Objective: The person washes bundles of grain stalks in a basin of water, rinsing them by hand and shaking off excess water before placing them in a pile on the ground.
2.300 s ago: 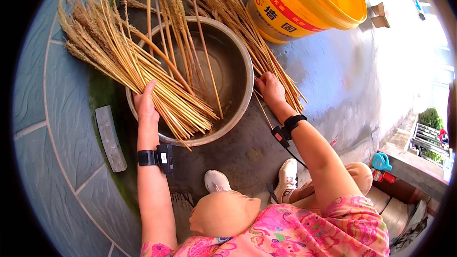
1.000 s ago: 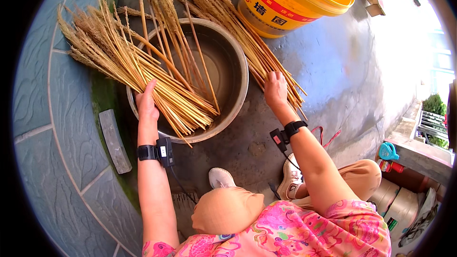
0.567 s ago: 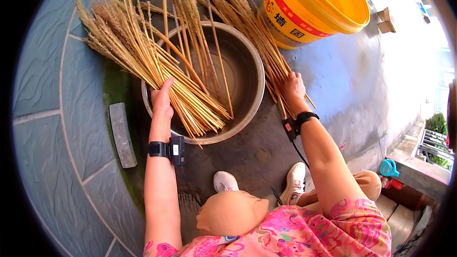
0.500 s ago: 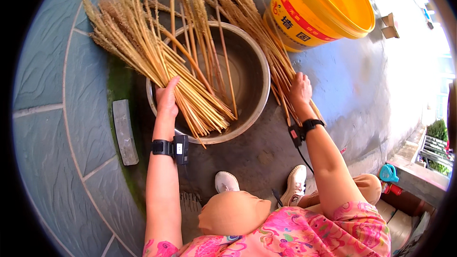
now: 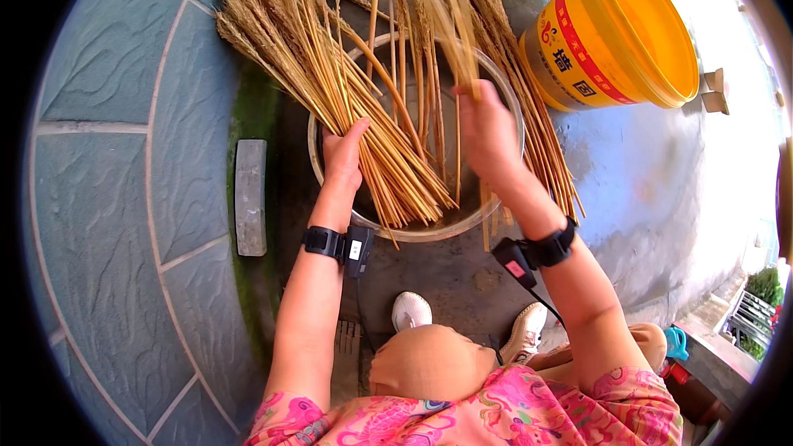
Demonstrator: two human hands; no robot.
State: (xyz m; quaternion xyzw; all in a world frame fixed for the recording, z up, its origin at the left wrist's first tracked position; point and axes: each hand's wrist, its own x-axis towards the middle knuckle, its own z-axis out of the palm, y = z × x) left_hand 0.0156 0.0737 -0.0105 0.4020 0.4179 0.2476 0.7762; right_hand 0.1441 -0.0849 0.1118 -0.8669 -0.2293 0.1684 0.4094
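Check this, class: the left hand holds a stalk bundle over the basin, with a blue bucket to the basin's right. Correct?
No: the bucket is yellow, the head view shows. The left hand does hold the stalk bundle over the basin.

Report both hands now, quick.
Left hand: closed, holding a thick bundle of dried stalks, thumb on top.
Right hand: closed, holding a smaller bunch of stalks; hand and bunch are blurred.
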